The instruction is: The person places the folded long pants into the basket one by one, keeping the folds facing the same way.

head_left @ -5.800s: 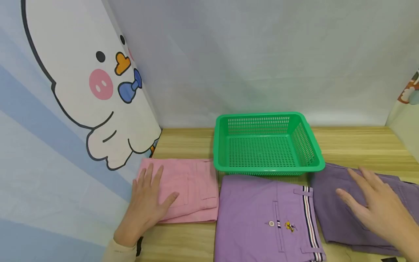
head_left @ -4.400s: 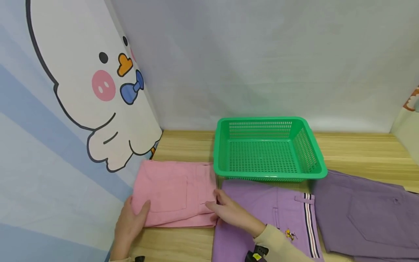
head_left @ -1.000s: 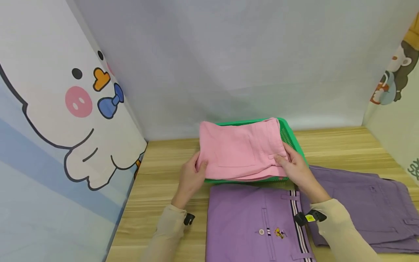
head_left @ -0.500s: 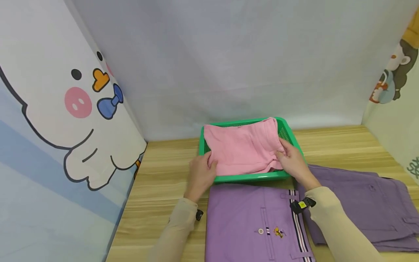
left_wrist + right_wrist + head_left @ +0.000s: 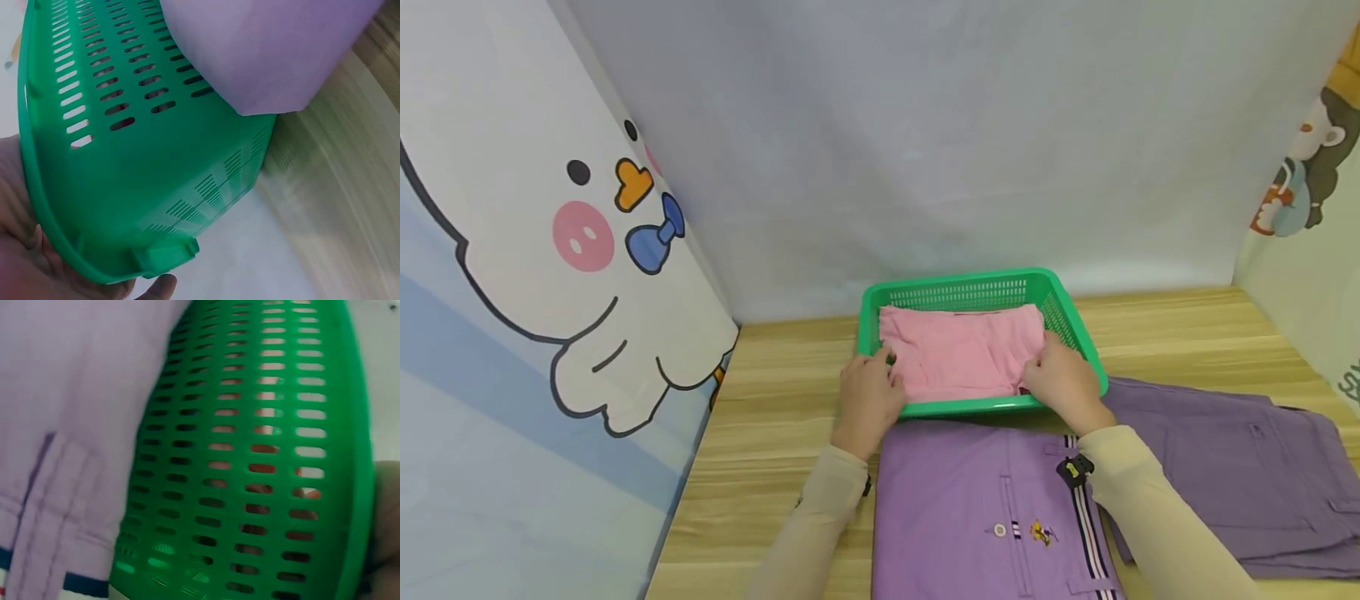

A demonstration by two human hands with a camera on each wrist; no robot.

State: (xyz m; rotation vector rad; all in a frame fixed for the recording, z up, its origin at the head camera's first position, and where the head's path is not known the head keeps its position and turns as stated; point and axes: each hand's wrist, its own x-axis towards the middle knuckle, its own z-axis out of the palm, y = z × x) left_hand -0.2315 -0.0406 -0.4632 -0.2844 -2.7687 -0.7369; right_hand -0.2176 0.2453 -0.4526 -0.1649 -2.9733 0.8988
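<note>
One pink garment (image 5: 962, 354) between left hand (image 5: 868, 404) and right hand (image 5: 1067, 383)

The person's left hand bends over the front left corner of a green basket (image 5: 977, 407), its fingertips at the garment's left end. Those fingers are bent and a little apart; whether they pinch the cloth or only touch it, I can't tell from where I stand. The right hand comes in at the basket's front right corner, fingers curled down at the garment's right end, and there too I can't tell whether it grasps or just presses.

The garment itself lies folded inside the basket, stretched from one hand to the other, creased, with the basket's perforated back wall showing behind it.

Cream sleeves (image 5: 1165, 508) run back from both wrists, and a black band (image 5: 1075, 471) sits at the right one. Between the forearms, just in front of the basket, folded light purple trousers (image 5: 947, 508) lie on the wooden table (image 5: 767, 433), their striped waistband (image 5: 1094, 542) toward the right. Beside them a darker purple garment (image 5: 1217, 467) lies folded, partly covered by the right forearm. Beyond the table hangs a pale backdrop (image 5: 940, 150), and to the left a big white cartoon character (image 5: 512, 125) with a pink cheek.
</note>
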